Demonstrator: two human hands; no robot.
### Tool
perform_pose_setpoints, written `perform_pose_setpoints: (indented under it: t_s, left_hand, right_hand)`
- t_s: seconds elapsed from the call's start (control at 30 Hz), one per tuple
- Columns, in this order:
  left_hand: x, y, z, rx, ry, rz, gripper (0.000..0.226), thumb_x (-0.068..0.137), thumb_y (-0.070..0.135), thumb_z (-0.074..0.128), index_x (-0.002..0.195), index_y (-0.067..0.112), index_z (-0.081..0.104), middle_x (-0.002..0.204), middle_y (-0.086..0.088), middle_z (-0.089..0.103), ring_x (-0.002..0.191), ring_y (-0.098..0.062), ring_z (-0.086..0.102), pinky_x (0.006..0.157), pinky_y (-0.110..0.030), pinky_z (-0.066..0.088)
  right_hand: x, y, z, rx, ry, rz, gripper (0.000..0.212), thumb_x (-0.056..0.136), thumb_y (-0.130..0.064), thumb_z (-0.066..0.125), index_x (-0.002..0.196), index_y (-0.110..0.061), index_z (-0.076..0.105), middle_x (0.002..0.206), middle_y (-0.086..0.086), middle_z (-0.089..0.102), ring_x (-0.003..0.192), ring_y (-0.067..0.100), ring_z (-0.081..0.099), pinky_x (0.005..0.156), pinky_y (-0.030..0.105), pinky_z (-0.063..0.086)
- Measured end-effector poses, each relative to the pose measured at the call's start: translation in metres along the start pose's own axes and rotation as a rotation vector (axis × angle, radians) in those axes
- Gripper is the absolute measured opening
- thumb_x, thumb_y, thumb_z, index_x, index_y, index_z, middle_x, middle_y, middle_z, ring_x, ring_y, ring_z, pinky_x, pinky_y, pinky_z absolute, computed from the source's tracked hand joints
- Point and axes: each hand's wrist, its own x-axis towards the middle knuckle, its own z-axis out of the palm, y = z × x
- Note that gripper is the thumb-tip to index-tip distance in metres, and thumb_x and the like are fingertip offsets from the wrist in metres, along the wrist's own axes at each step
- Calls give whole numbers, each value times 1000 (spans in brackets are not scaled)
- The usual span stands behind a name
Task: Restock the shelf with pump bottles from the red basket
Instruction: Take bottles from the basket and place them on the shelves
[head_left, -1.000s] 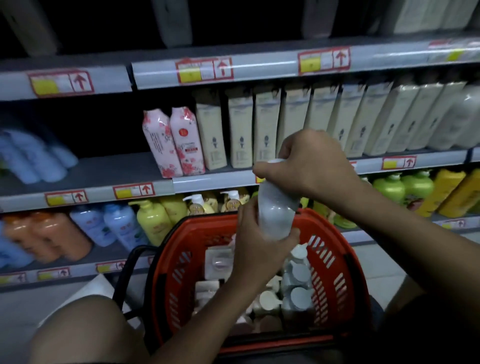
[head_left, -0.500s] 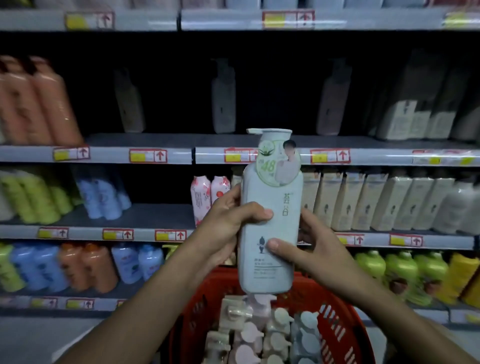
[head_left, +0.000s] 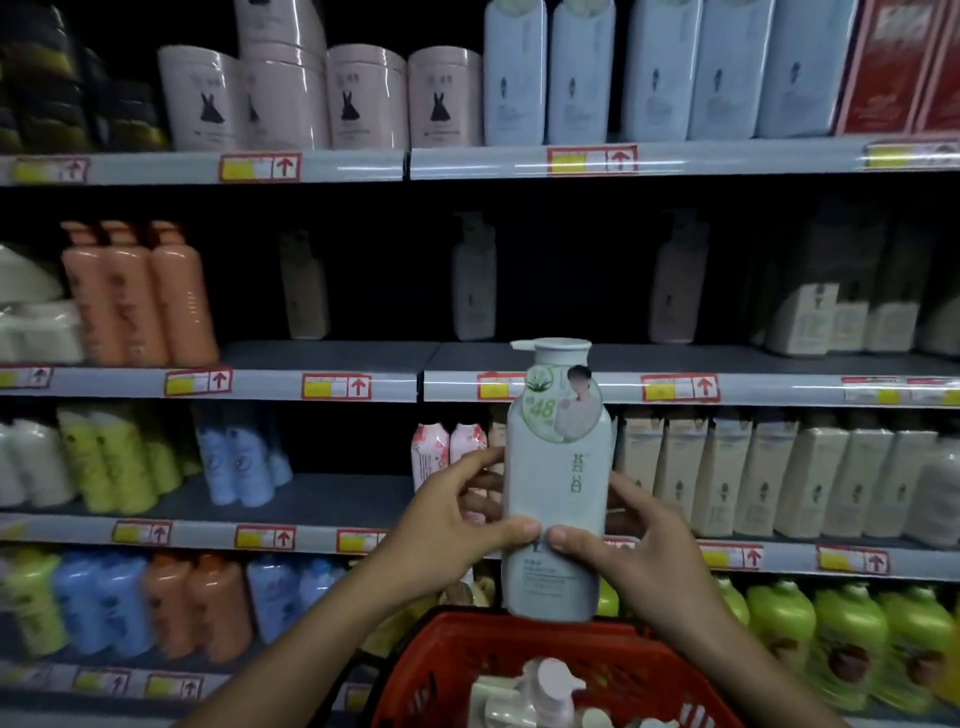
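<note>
Nearest to us, at the bottom edge, we see the red basket (head_left: 457, 670) with several pale pump bottles (head_left: 540, 691) lying in it, their pump heads turned upward. Directly above the basket's far rim we see the held pump bottle (head_left: 558, 499), pale grey-green and upright, its pump spout pointing to our left and a round sticker printed "48" just below the neck. Our left hand (head_left: 457, 525) clasps the bottle's left side, thumb across the front label and fingers curled behind; our right hand (head_left: 644, 540) clasps its right side in the same way, the two thumbs nearly meeting on the front. Both hands are thus closed around this one bottle, which touches neither basket nor shelf.

Behind the bottle we see the shelf unit. Level with the pump head runs the mid shelf (head_left: 332, 358), largely bare at its front, with three lone bottles (head_left: 472, 280) standing deep in shadow and orange bottles (head_left: 140, 296) far to the left of the held bottle. Just right of the held bottle stands a row of beige cartons (head_left: 753, 483). Above, pink tubs (head_left: 363, 98) and pale blue packs (head_left: 660, 67) fill the top shelf.
</note>
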Motion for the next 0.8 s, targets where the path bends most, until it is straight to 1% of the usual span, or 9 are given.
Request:
perform_pose_setpoints:
  t_s: [0.07, 0.13, 0.2, 0.27, 0.4, 0.5, 0.63, 0.73, 0.8]
  left_hand:
    - [5, -7, -6, 25, 30, 17, 72, 74, 18, 89, 138, 25, 57, 116, 3, 71, 94, -16, 71, 81, -28, 60]
    - [20, -8, -14, 13, 50, 50, 72, 73, 15, 89, 138, 26, 58, 117, 5, 73, 97, -18, 72, 84, -34, 61]
    - [43, -2, -25, -11, 87, 89, 72, 74, 8, 88, 138, 24, 58, 116, 4, 75, 101, -15, 72, 85, -32, 61]
    - [72, 10, -41, -17, 111, 146, 71, 75, 5, 86, 138, 21, 57, 115, 4, 74, 103, -11, 72, 86, -29, 60]
    - [136, 35, -82, 88, 175, 294, 60, 81, 7, 82, 133, 20, 56, 119, 8, 71, 110, -2, 68, 92, -21, 56]
    - [183, 28, -104, 3, 290, 300, 54, 80, -5, 78, 125, 13, 56, 113, 2, 73, 106, -7, 71, 89, -24, 58]
    - [225, -5, -123, 30, 449, 240, 50, 78, -6, 79, 118, 13, 56, 109, 3, 71, 93, 2, 71, 75, -15, 56]
    - [247, -26, -130, 111, 487, 177, 50, 79, -2, 80, 119, 16, 57, 102, 10, 69, 87, 5, 70, 70, -10, 54]
    - [263, -32, -129, 129, 471, 145, 50, 83, 0, 77, 126, 16, 58, 102, 8, 69, 82, 6, 69, 68, -9, 54]
  right_hand:
    - [8, 4, 8, 9, 0, 1, 55, 68, -32, 89, 112, -50, 61, 105, -35, 70, 97, -5, 68, 72, 14, 56]
    - [23, 8, 17, 48, 4, -11, 59, 68, -33, 89, 119, -47, 62, 109, -29, 72, 100, -2, 69, 73, 18, 58]
    - [49, 4, 24, 90, 32, -46, 63, 68, -34, 88, 124, -42, 62, 111, -25, 72, 103, -1, 68, 74, 19, 59]
    - [84, -6, 30, 102, 69, -140, 64, 70, -34, 86, 128, -43, 60, 116, -23, 71, 107, -2, 66, 77, 18, 59]
    - [169, -32, 38, -29, 63, -402, 64, 83, -31, 80, 127, -61, 46, 123, -30, 59, 114, -8, 59, 86, 11, 51]
    - [242, -36, 48, -148, 34, -503, 65, 86, -32, 79, 139, -44, 45, 118, -10, 58, 113, -2, 56, 91, 11, 46]
    - [319, -18, 71, -238, -150, -459, 73, 83, -35, 79, 147, -25, 45, 125, 4, 59, 116, 12, 55, 99, 25, 47]
    - [347, 3, 86, -192, -239, -349, 73, 81, -40, 78, 145, -31, 45, 134, 3, 59, 123, 14, 56, 103, 34, 49]
    - [355, 12, 90, -129, -232, -266, 67, 82, -37, 79, 142, -30, 49, 135, 0, 61, 120, 11, 59, 102, 32, 51]
